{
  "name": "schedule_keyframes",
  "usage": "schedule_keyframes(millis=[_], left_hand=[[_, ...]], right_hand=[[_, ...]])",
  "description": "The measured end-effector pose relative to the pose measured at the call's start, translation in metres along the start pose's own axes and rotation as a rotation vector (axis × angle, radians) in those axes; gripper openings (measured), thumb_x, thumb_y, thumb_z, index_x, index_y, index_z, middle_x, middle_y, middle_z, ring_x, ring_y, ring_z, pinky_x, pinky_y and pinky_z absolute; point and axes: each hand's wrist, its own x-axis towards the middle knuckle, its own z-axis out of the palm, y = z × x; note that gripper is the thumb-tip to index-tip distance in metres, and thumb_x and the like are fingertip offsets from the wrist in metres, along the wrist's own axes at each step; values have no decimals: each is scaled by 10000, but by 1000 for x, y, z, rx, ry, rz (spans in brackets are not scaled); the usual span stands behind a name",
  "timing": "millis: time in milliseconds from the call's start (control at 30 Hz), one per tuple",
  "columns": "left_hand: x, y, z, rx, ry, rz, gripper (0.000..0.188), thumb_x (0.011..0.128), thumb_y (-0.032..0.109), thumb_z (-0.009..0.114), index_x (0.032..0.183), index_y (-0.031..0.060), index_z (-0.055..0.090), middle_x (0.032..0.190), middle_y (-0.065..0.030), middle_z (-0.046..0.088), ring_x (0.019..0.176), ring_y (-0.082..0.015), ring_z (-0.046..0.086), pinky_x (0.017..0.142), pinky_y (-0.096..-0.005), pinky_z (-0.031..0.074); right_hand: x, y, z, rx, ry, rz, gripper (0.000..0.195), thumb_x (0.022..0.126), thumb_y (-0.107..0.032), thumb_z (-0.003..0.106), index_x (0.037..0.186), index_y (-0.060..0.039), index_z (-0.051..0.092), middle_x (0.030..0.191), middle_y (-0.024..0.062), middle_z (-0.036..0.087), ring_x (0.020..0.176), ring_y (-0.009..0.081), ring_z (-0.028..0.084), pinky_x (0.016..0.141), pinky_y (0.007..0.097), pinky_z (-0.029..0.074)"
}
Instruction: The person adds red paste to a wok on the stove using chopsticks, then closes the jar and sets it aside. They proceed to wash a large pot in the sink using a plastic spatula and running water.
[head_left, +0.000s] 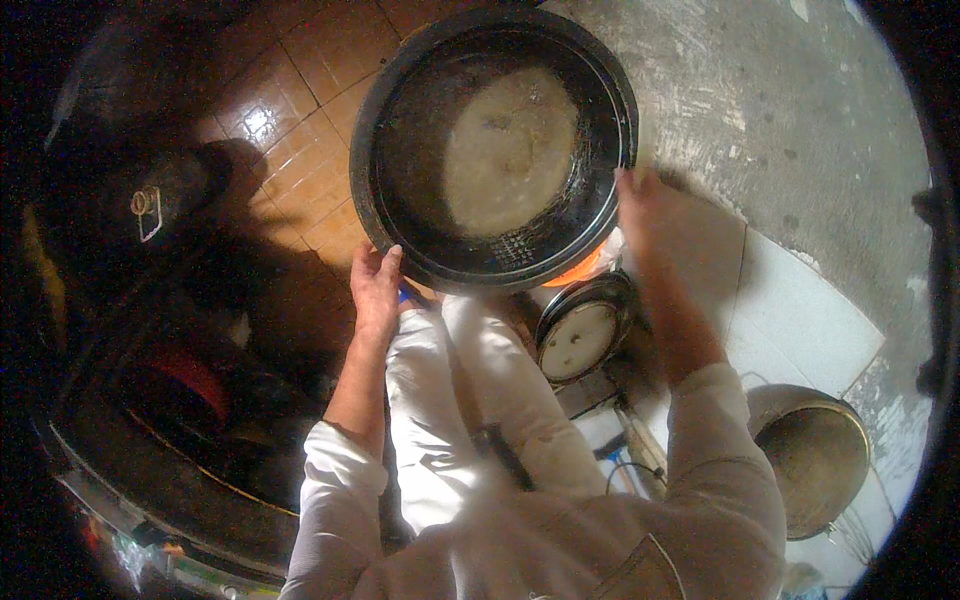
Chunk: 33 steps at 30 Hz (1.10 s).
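Note:
A large round black basin is held up in front of me between both hands. Its inside is wet and shiny, with a big pale patch across the bottom that could be shallow cloudy liquid or reflected light; I cannot tell which. My left hand grips the near left rim, thumb on top. My right hand holds the right rim, partly blurred, its fingers mostly hidden. Below the basin's near right edge shows part of an orange object.
Brown floor tiles lie at the upper left. A round dark-rimmed container stands right of my legs. At the lower right is a metal pot, near white tiles and a grey concrete wall or floor. Dark objects fill the left side.

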Motion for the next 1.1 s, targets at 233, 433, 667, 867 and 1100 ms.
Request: schedule_keyframes(millis=[233,433,667,867,1100], left_hand=[[38,12,16,87,104,201,379,873,163,702,1161,-10,526,979,-98,643,882,-180,587,798,-329,484],[55,13,12,172,141,284,245,841,83,680,1051,12,576,792,-78,644,691,-179,585,649,-338,485],[-30,97,-66,385,166,241,301,824,146,687,1068,-12,608,868,-110,679,791,-207,625,750,-355,500],[-163,190,-119,500,70,336,389,839,222,689,1118,-35,605,1044,-213,671,1007,-312,649,868,-412,508],[-326,229,-205,37,279,473,325,848,250,699,1007,-26,636,859,-119,670,812,-196,632,746,-351,500]], right_hand=[[110,78,40,298,-47,48,424,972,-350,549,1165,23,612,986,191,665,927,267,629,853,374,472],[101,87,38,521,-90,-74,400,970,-340,558,1087,34,639,977,124,669,912,214,602,844,329,461],[20,47,-49,380,-165,-211,363,964,-309,561,987,40,658,899,107,658,837,195,581,777,335,451],[-78,-20,-189,761,-244,111,331,924,-294,663,933,36,681,841,55,655,734,155,550,685,355,470],[-82,-103,-270,914,-149,-394,346,941,-247,635,1088,65,656,1022,95,644,924,178,555,839,341,458]])
